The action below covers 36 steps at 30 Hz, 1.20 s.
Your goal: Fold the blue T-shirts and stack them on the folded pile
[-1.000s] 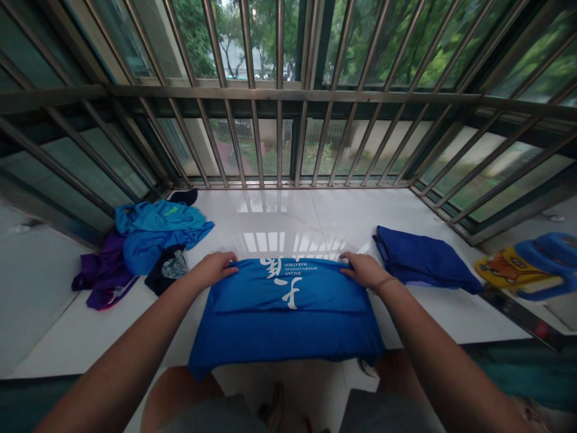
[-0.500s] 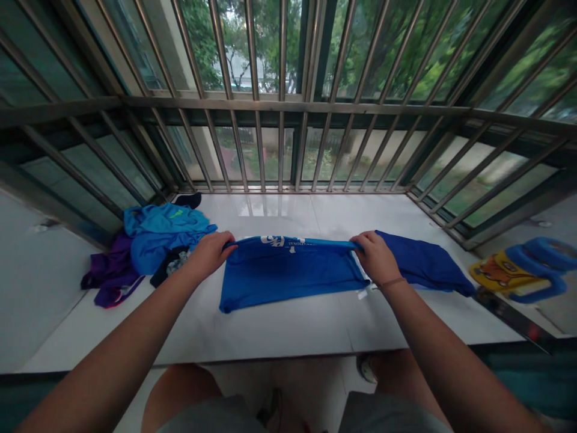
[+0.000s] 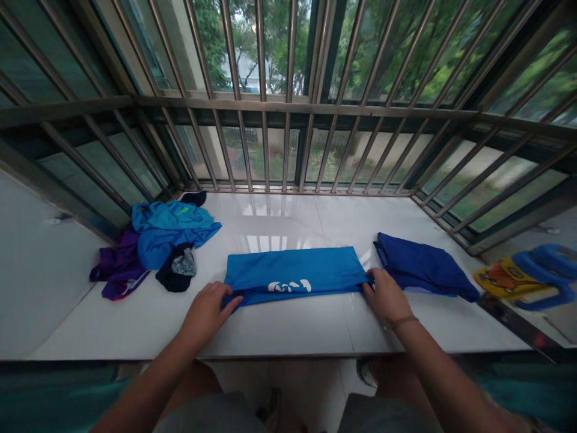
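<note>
A bright blue shirt (image 3: pixel 293 270) with white lettering lies folded into a narrow band on the white sill (image 3: pixel 288 331). My left hand (image 3: pixel 208 308) pinches its near left corner. At the near right corner my right hand (image 3: pixel 384 294) grips the fabric edge, fingers curled. Both hands rest low on the sill.
A folded dark blue garment (image 3: pixel 421 266) lies just right of the shirt. A heap of blue, purple and black clothes (image 3: pixel 153 243) sits at the left. Metal window bars (image 3: pixel 288 108) fence the sill on three sides. A blue and yellow object (image 3: pixel 527 273) is at far right.
The shirt hung over the sill's front edge; both hands lifted its far edge, then brought it toward me, folding it into a narrow band lying wholly on the sill.
</note>
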Tool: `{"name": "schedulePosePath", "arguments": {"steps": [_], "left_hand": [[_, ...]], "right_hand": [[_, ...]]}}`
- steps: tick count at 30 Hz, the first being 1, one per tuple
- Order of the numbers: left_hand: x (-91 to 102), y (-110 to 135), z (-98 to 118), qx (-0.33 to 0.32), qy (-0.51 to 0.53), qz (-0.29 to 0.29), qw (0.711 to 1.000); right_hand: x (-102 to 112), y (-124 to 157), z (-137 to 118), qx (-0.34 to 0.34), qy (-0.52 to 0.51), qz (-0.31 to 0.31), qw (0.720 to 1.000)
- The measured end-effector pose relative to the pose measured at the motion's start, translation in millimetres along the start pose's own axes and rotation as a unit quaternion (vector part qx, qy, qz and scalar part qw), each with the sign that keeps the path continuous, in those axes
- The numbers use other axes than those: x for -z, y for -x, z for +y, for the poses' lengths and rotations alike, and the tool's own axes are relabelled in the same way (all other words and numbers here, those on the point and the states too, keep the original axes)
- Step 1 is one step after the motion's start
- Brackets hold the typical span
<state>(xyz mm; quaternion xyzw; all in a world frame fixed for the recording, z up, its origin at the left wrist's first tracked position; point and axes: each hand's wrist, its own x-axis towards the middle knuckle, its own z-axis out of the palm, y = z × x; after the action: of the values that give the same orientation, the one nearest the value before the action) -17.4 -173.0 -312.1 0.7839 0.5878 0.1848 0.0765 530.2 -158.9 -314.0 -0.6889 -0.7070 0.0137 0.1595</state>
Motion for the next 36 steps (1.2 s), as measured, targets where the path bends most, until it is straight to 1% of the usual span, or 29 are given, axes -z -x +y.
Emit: {"name": "schedulePosePath", "arguments": {"steps": [2,4,6,7,9,11,13,16,18,21,23,25,26,28,30,31,33,36], "left_hand": [[-6.4,12,4,-0.001,0.003,-0.017,1.0],[-12.7,20,4,-0.007,0.004,-0.017,1.0],[-15.6,25,-1,-0.02,0.015,-0.015,1.0],[-15.1,26,-5,-0.038,0.025,-0.021,0.999],[-10.2,29,-17,-0.098,0.039,-0.037,0.994],[-1.9,34,-30,-0.155,0.028,-0.045,0.986],[6.5,42,-43,-0.184,-0.009,-0.049,0.982],[15.4,58,-56,-0.196,-0.06,-0.068,0.976],[19.0,68,-59,-0.199,-0.074,-0.078,0.974],[24.5,77,-55,-0.195,-0.077,-0.09,0.974],[29.3,78,-48,-0.183,-0.076,-0.095,0.976],[33.9,75,-42,-0.158,-0.071,-0.097,0.98],[35.4,72,-39,-0.141,-0.069,-0.09,0.983],[35.5,61,-34,-0.108,-0.071,-0.056,0.99],[31.6,46,-30,-0.083,-0.085,-0.016,0.993],[28.5,38,-27,-0.077,-0.093,-0.006,0.993],[22.2,22,-23,-0.075,-0.108,-0.017,0.991],[17.3,7,-17,-0.083,-0.121,-0.064,0.987]], "right_hand": [[-5,13,-4,0.008,-0.026,-0.006,1.0],[-10,24,-6,0.038,-0.036,-0.004,0.999],[-11,32,-5,0.068,-0.031,0.001,0.997],[-10,34,-3,0.082,-0.028,-0.004,0.996],[-5,37,4,0.112,-0.026,-0.026,0.993],[4,40,13,0.136,-0.028,-0.05,0.989],[12,46,20,0.146,-0.033,-0.062,0.987],[22,59,23,0.141,-0.04,-0.066,0.987],[28,67,21,0.143,-0.045,-0.078,0.986],[37,78,16,0.149,-0.037,-0.109,0.982],[43,82,15,0.139,-0.02,-0.127,0.982],[48,82,15,0.116,-0.009,-0.131,0.985],[49,81,14,0.102,-0.008,-0.121,0.987],[48,74,11,0.082,-0.01,-0.088,0.993],[44,63,5,0.09,-0.017,-0.069,0.993],[41,57,1,0.104,-0.021,-0.075,0.992],[35,46,-6,0.139,-0.027,-0.101,0.985],[29,31,-10,0.171,-0.024,-0.136,0.975]]}}
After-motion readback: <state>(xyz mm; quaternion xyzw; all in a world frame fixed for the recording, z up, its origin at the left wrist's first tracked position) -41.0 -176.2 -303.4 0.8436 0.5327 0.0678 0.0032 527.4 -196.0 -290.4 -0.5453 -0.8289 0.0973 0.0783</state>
